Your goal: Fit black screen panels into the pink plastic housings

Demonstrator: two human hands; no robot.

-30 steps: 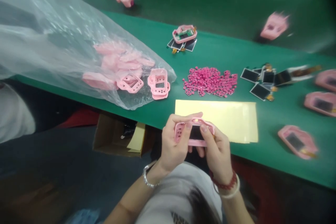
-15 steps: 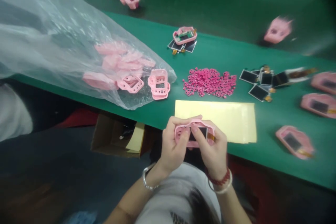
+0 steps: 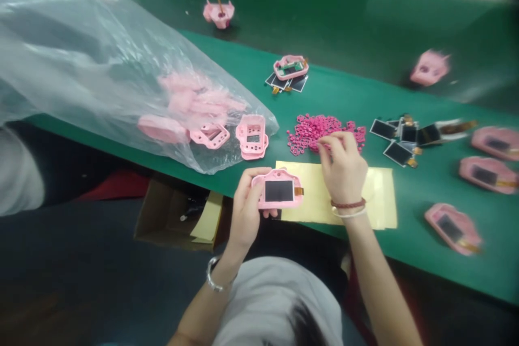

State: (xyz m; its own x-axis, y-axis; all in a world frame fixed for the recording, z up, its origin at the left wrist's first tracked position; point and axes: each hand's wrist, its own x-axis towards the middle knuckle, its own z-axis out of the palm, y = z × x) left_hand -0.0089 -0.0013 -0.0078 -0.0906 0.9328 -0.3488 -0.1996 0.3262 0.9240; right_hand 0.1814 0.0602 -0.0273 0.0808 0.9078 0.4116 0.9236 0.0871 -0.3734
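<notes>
Pink shell: the pink shell (image 3: 278, 189) is a small camera-shaped plastic housing with rounded corners and a bump on its top edge; a dark rectangular screen fills its middle and a short orange ribbon tab sticks out at its right side. It is held flat, screen up, over the near edge of the worktop (image 3: 365, 86), partly above the yellow sheet (image 3: 377, 194).
Left hand: the left hand (image 3: 245, 211) has its grip closed on the shell's left end, thumb on top and fingers beneath.
Right hand: the right hand (image 3: 343, 167) is stretched to the pile of pink rings (image 3: 312, 130), fingertips pinched narrow at the pile's near edge; whether a ring sits between them cannot be told.
Wrists: a silver bracelet on the left, a red bead band and a pale band on the right.
Pink rings: one loose heap, too many and too small to count.
Loose screens: about four dark panels (image 3: 399, 138) lie right of the heap, blurred.
Fitted shells at right: three (image 3: 452, 227), each with a dark screen.
Far shells: three more along the worktop's back, one resting on dark panels (image 3: 290, 67).
Plastic bag: one clear bag (image 3: 101, 65) at left holding a heap of empty pink shells; two stacked shells (image 3: 252, 138) lie at its mouth.
Cardboard box: one (image 3: 178, 216), below the worktop edge.
</notes>
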